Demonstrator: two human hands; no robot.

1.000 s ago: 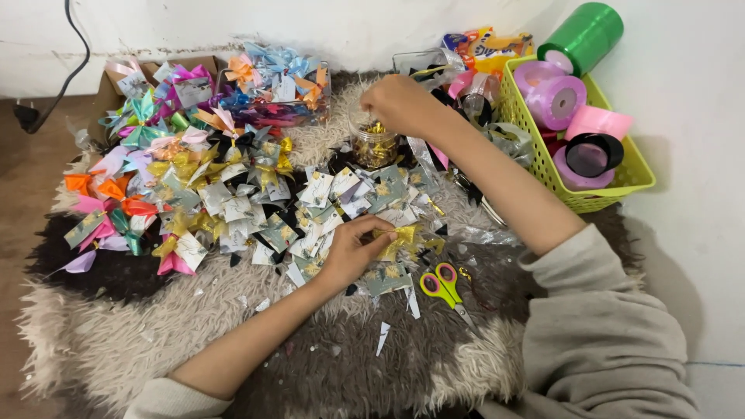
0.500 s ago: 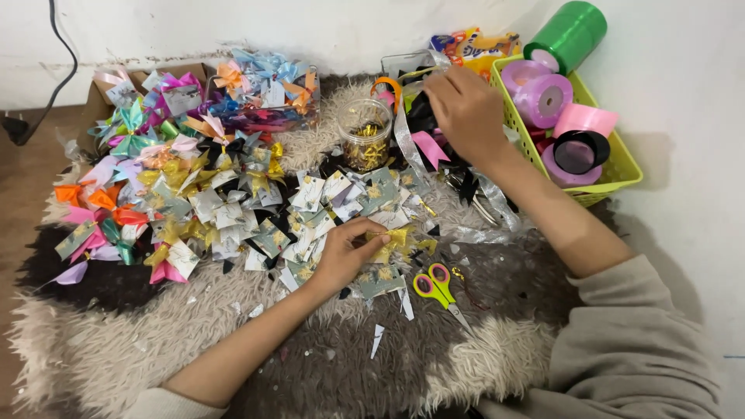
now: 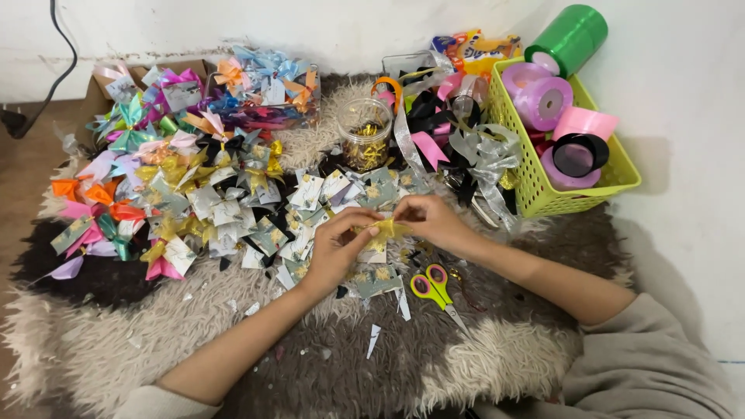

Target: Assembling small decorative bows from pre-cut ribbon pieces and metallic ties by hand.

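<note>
**Gold bow held over a crowded rug**

A shaggy rug lies against a white wall, its far half packed with bows and cards. The left hand and right hand meet at mid-rug, fingers pinched shut on a small gold bow between them. Scissors lie just beside the right wrist. A jar stands behind, a yellow basket of ribbon rolls at the right edge. The near rug holds only scraps, with room for the forearms

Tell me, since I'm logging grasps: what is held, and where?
A small yellow ribbon bow, pinched at its two ends between left hand and right hand.
</note>
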